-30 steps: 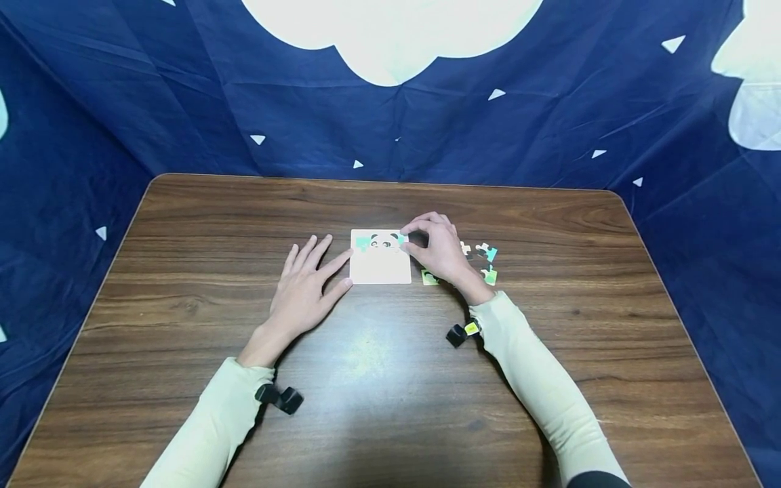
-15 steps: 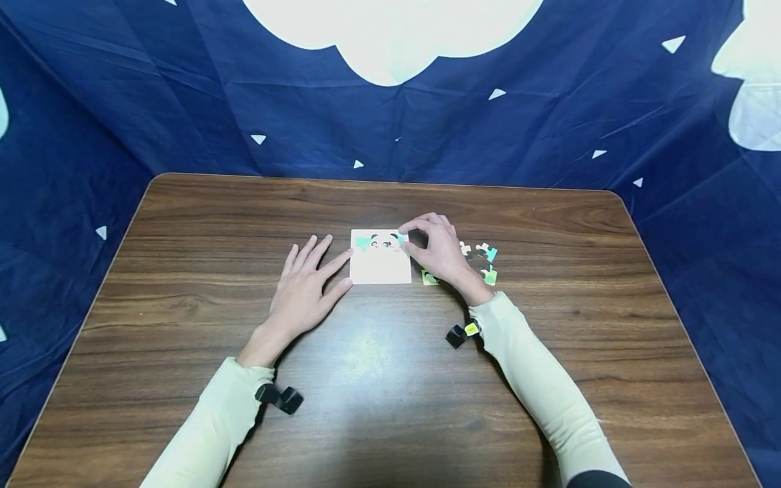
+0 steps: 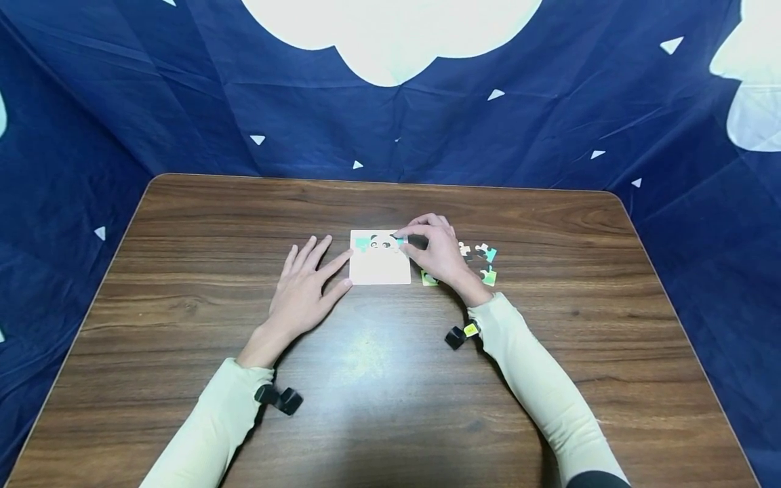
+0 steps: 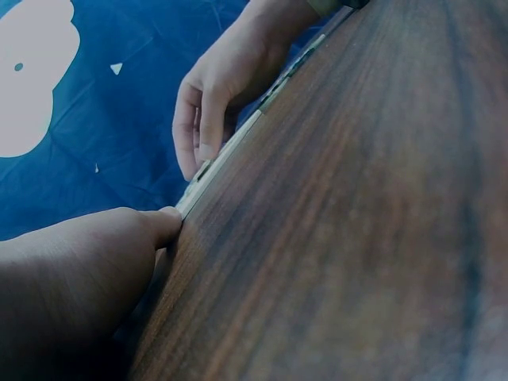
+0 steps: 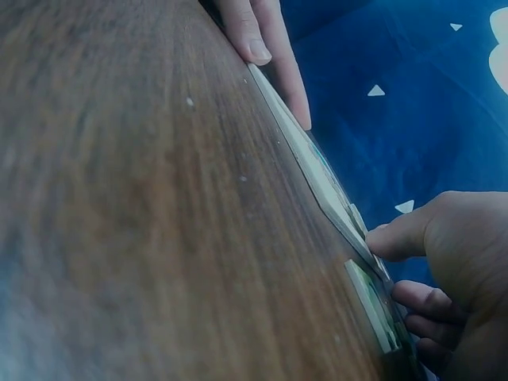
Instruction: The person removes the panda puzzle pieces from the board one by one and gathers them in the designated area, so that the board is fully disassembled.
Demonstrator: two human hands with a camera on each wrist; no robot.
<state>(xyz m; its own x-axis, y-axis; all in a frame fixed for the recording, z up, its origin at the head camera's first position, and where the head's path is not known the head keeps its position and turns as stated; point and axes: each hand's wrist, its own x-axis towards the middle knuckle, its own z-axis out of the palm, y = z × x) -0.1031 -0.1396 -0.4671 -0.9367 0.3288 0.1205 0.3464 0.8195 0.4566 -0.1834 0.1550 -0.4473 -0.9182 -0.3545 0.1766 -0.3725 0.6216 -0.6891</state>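
A white puzzle board [image 3: 379, 270] lies flat in the middle of the table. Part of a panda picture [image 3: 383, 242] with teal beside it runs along its top row. My left hand [image 3: 302, 291] is spread on the table, its thumb and index fingertips touching the board's left edge. At the board's upper right corner, my right hand [image 3: 436, 251] pinches a teal-edged puzzle piece [image 3: 401, 240] between thumb and index finger. That piece is mostly covered by the fingers. In the right wrist view, the right thumb [image 5: 397, 238] sits at the board's edge.
Loose puzzle pieces lie to the right of the board: a green one [image 3: 429, 278] by the right wrist, a teal and white one [image 3: 487, 252], and another green one [image 3: 489, 276]. A blue cloth backdrop [image 3: 396, 135] stands behind the wooden table [image 3: 183, 305].
The right index finger has shifted slightly left over the board's upper right corner, and more of the teal piece shows between the fingers. My left hand stays in place.
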